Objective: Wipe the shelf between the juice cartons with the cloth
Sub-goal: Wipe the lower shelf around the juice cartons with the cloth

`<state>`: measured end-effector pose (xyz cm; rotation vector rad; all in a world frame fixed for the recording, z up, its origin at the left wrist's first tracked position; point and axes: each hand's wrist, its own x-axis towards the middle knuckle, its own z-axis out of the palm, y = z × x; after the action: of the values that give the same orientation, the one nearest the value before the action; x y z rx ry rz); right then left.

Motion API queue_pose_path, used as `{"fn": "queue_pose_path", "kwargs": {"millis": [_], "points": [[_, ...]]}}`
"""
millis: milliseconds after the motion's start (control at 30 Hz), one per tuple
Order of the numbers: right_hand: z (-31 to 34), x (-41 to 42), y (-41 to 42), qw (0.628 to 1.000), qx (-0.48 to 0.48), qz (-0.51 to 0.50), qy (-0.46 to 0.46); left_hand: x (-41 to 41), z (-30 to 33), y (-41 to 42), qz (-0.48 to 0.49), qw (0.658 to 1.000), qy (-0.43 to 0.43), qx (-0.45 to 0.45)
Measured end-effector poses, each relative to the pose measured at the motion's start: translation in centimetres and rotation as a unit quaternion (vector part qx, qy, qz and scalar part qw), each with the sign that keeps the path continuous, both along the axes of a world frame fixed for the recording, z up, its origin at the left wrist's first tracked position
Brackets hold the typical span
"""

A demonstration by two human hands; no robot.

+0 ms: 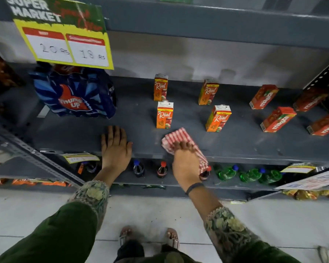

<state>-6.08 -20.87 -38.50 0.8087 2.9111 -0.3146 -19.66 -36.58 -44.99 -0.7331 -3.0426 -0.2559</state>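
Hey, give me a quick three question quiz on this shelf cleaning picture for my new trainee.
1. True or false: the left hand holds the cloth.
2. How many Real cartons stand upright on the shelf?
3. The cloth lies: A) behind the cartons, B) at the shelf's front edge, C) on the floor.

Key: 1 false, the right hand holds it; 2 four; 3 B.
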Motion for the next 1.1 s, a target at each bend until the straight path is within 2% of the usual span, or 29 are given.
{"fn": "queue_pose_path", "kwargs": {"millis": [100,167,300,400,500,633,767,933,1100], "points": [[0.5,-1.6,-4.5,0.997,-0.048,0.063,0.010,-0.5,0.4,-1.1,-0.031,0.996,-0.041,0.076],[1.3,-2.5,-6.5,0.996,-0.067,0.025,0.050,-1.0,1.0,-2.7,-0.051,0.991,-0.050,0.109],[2.8,-5.4,-8.2,0.987,-0.029,-0.095,0.126,-3.5,1.2,-6.8,-0.057,0.998,-0.007,0.039],[2.7,-8.0,-8.6,0.988,-0.037,-0.108,0.108,-5.1,0.5,-8.4,-0.073,0.997,-0.017,-0.020],[3.1,-9.1,-10.1,0.991,-0.061,-0.096,0.065,-5.4,0.1,-8.4,-0.087,0.995,-0.027,-0.034],[5.2,-11.3,-11.5,0.978,-0.093,-0.144,0.122,-5.9,0.3,-8.8,-0.104,0.994,-0.038,-0.023],[5.8,-17.5,-9.3,0.964,-0.096,-0.163,0.187,-6.1,0.6,-9.6,-0.122,0.984,-0.087,0.100],[1.2,-21.8,-6.4,0.992,-0.124,-0.017,0.032,-6.6,1.4,-9.7,-0.078,0.962,-0.164,0.203],[-1.7,-18.0,-9.7,0.999,-0.027,-0.018,0.031,-6.6,2.4,-9.8,-0.027,0.926,-0.238,0.293]]}}
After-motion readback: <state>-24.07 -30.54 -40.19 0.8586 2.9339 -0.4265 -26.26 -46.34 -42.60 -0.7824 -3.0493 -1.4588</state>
